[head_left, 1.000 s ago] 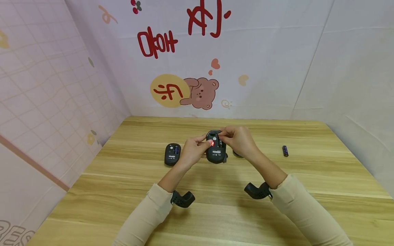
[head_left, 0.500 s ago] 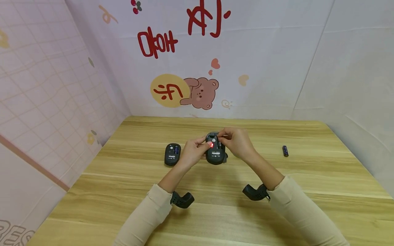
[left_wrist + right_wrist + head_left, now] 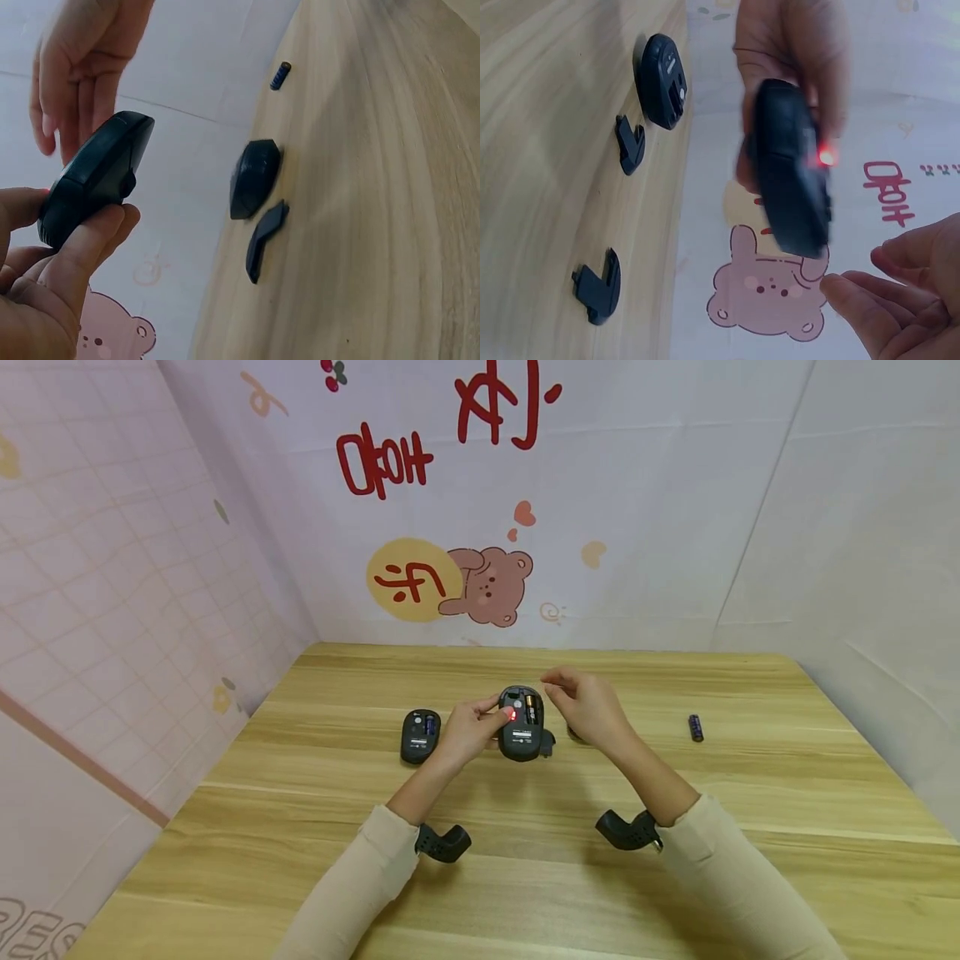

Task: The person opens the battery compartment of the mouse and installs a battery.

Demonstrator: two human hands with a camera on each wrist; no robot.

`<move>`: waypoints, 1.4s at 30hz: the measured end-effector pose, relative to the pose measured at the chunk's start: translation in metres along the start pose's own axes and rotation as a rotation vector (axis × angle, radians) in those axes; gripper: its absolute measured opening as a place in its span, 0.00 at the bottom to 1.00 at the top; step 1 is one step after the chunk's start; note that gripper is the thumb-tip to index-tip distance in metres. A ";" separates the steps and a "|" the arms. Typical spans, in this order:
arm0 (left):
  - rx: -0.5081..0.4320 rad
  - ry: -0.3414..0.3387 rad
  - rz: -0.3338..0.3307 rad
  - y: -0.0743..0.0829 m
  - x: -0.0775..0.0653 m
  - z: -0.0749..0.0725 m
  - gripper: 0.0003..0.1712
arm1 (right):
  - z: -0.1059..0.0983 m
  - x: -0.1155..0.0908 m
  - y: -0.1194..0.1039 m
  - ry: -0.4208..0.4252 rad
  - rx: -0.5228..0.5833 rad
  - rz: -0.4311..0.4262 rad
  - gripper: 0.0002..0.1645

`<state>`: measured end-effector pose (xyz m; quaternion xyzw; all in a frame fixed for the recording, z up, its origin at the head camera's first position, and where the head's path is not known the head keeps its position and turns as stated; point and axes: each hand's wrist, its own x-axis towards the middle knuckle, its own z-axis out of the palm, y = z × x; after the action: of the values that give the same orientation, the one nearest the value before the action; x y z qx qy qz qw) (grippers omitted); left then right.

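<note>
Above the middle of the counter [image 3: 517, 893], you've got a black mouse [image 3: 521, 745] up in your left hand [image 3: 467, 731], underside facing you; that grip is snug, thumb tip right by a glowing red light [image 3: 513, 715] and fingers round the back; a coppery-ended battery [image 3: 532, 713] sits in its open bay; your right hand [image 3: 588, 706] hangs just beside the mouse, apart from it, its grip fairly narrow and holding nothing, thumb and fingertips a bit apart; down to your left lies a second mouse [image 3: 417, 750], underside up, purple battery [image 3: 430, 727] in place; a loose battery [image 3: 696, 728] lies well off to the right; your wrist cams also catch a dark notched piece [image 3: 596, 294], another notched piece [image 3: 631, 150] and a dark rounded item [image 3: 255, 180], can't tell what, on the wood.
</note>
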<state>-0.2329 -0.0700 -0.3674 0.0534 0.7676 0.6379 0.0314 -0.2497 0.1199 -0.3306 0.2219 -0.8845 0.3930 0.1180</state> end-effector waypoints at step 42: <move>0.284 0.123 -0.147 -0.049 0.034 -0.008 0.26 | -0.005 -0.001 0.010 0.054 0.061 0.014 0.11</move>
<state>-0.2697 -0.0821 -0.4131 -0.0384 0.8523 0.5212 0.0231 -0.2537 0.1300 -0.3340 0.2087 -0.8701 0.4265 0.1321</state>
